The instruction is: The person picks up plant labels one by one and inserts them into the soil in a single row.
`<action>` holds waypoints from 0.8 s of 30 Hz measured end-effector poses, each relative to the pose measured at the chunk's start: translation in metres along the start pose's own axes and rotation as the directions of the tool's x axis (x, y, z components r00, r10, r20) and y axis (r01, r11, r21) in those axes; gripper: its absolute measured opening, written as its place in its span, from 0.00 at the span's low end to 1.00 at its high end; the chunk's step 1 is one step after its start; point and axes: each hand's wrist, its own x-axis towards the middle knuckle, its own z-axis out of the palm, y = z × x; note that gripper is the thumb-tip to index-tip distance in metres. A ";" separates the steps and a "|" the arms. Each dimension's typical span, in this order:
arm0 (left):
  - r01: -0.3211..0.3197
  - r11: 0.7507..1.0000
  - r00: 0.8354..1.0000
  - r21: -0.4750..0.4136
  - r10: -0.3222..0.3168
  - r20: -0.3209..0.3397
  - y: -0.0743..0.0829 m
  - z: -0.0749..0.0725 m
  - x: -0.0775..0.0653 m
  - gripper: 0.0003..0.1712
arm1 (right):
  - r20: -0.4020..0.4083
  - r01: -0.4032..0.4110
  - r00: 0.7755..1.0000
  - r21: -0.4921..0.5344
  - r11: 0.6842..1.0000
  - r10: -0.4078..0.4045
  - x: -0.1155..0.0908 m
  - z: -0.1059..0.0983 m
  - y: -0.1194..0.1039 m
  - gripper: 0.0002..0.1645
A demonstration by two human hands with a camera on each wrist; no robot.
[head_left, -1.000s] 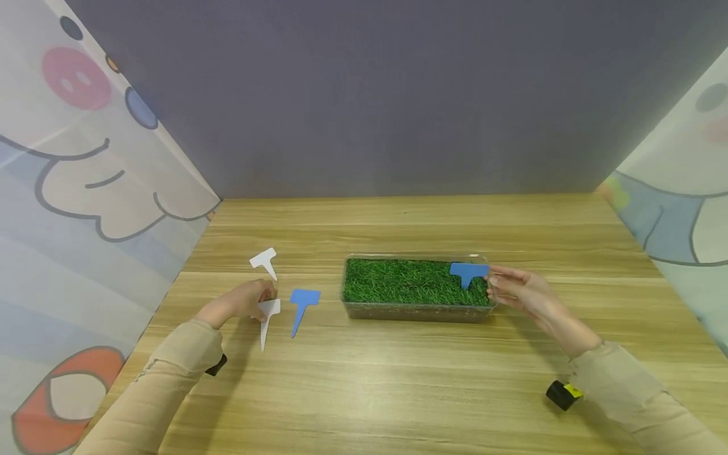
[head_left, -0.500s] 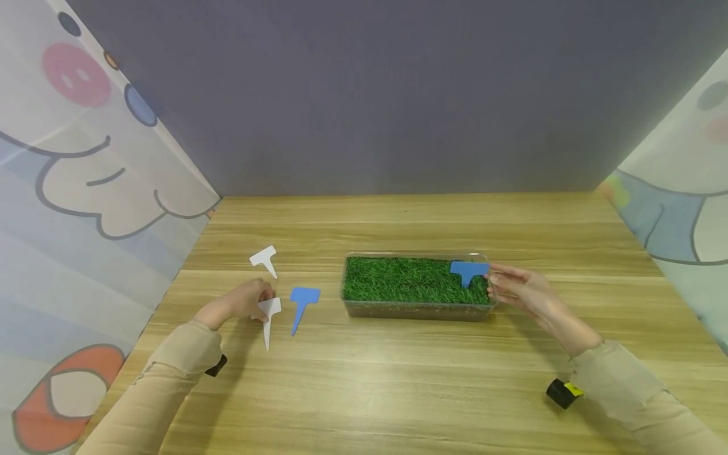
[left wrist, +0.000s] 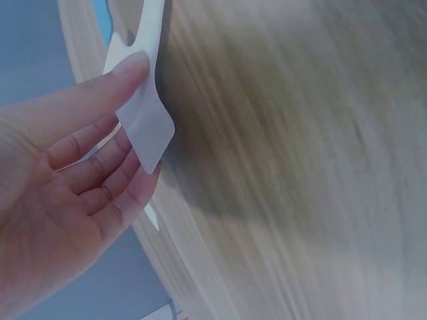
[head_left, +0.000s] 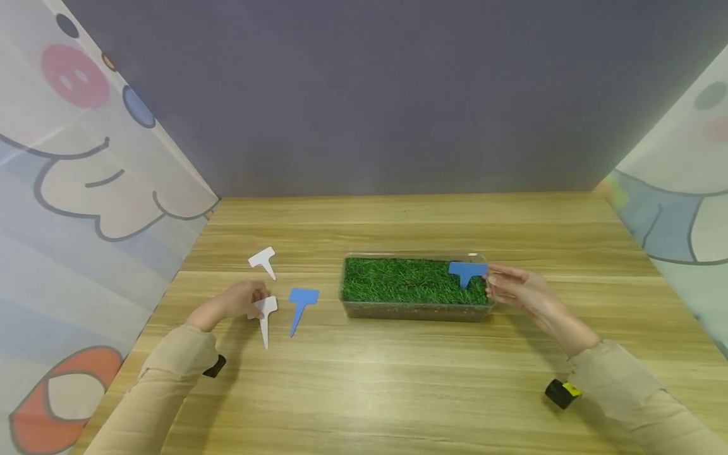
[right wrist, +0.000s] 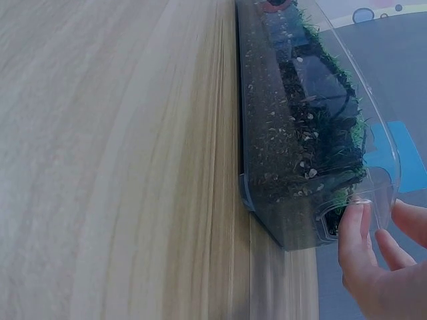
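Observation:
My left hand pinches a white T-shaped plant label by its broad head, thumb on the near face and fingers behind. Its pointed stem hangs down toward the front in the head view. A blue plant label lies just right of this hand, and a second white one lies behind it. At the right, my right hand touches the end of a clear planter box with its fingertips, fingers loosely extended. Another blue label stands in the grass near that end.
Green grass fills the planter over a dark layer with pale specks. The wooden table meets a grey wall at the back. Cartoon-printed sheets hang at both sides.
The white label in my left hand has turned slightly, its tip swinging from lower left to almost straight down. My left hand has shifted a little left; the right hand keeps its place.

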 end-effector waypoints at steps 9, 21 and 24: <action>-0.073 0.996 0.995 -0.046 0.069 -0.066 -0.001 -0.009 -0.007 0.08 | -0.003 -0.004 1.000 0.029 1.000 0.004 -0.001 0.001 -0.001 0.36; -0.082 0.990 0.992 -0.112 0.070 -0.105 0.003 -0.022 -0.014 0.07 | -0.014 -0.001 1.000 0.046 0.999 0.002 0.001 0.000 0.001 0.28; -0.070 0.985 0.994 -0.159 0.057 -0.088 0.003 -0.025 -0.016 0.08 | -0.010 0.007 1.000 0.047 0.999 -0.007 0.000 0.000 0.001 0.33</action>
